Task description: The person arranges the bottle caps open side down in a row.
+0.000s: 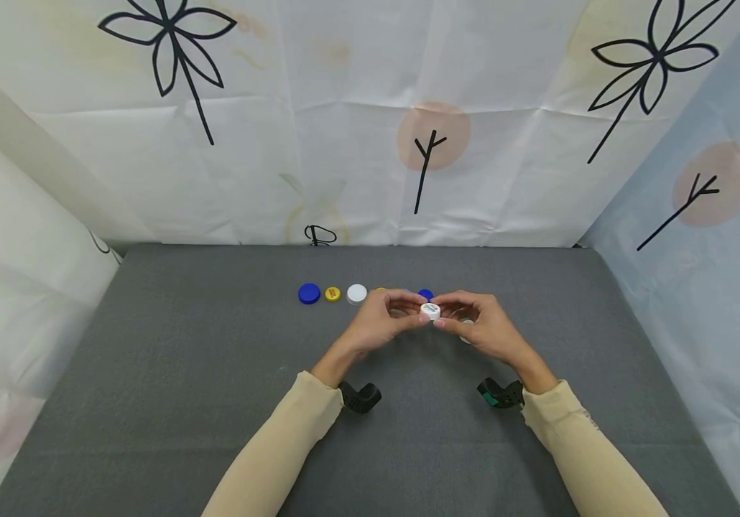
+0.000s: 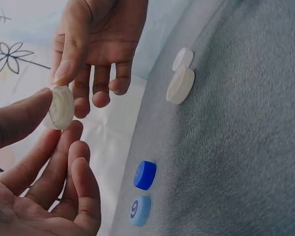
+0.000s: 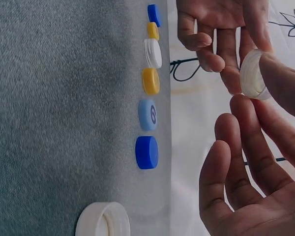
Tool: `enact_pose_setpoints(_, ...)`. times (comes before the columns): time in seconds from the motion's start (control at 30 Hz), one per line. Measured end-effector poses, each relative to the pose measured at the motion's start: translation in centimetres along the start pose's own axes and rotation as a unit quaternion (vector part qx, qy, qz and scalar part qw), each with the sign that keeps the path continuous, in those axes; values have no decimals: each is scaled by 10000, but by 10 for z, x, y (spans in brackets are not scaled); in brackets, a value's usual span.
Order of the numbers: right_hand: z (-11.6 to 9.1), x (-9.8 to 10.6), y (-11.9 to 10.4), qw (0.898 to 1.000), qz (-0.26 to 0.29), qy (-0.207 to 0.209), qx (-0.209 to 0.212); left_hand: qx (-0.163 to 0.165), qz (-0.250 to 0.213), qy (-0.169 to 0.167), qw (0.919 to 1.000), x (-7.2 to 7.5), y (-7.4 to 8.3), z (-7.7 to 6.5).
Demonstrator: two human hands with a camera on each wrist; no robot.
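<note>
A small white bottle cap with dark print on its top is held up between both hands over the back part of the table. My left hand pinches its left side with thumb and fingertips. From the other side my right hand pinches the same cap. Its hollow underside shows in the left wrist view, where the cap sits between the two thumbs and the fingertips. Another white cap lies on the table, partly covered by the right hand in the head view.
Along the table's back lies a row of caps: blue, yellow, white, another yellow, light blue and dark blue. Two white caps lie close together at the right. Patterned cloth walls enclose the grey table.
</note>
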State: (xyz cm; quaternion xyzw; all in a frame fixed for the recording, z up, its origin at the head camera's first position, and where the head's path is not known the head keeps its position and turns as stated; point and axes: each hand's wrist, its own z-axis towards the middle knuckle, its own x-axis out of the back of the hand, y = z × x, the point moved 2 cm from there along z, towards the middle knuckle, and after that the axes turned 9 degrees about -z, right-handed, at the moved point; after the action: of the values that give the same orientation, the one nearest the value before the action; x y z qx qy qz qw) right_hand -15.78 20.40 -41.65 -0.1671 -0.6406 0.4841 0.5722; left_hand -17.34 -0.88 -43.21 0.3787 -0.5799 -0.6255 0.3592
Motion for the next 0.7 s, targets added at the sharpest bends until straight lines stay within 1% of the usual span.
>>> enact_pose_setpoints(0.07, 1, 1, 1, 10000, 18, -71, -64, -208, 283, -16, 9994, -1, 1, 3)
enact_pose_setpoints(0.17, 2, 5, 3, 9998, -60, -116, -117, -388, 754, -17, 9964, -3, 1, 8)
enact_pose_setpoints(0.27, 4, 9, 6, 9995, -247, -99, -156, -465, 1405, -5, 9890, -7, 2, 14)
enact_pose_setpoints(0.4, 9, 16, 10, 9974, -710, -40, -129, -607, 2306, -74, 9711, -13, 3, 25)
enact_pose_setpoints(0.5, 15, 21, 13, 9934, -1141, -5, -91, -698, 2833, -68, 9565, -17, 4, 35)
enact_pose_setpoints(0.6, 20, 25, 16, 9876, -1564, -35, -152, -630, 3187, -8, 9457, -20, 2, 44)
enact_pose_setpoints(0.7, 26, 28, 21, 9818, -1877, -168, -236, -512, 3511, 72, 9349, -23, -3, 52)
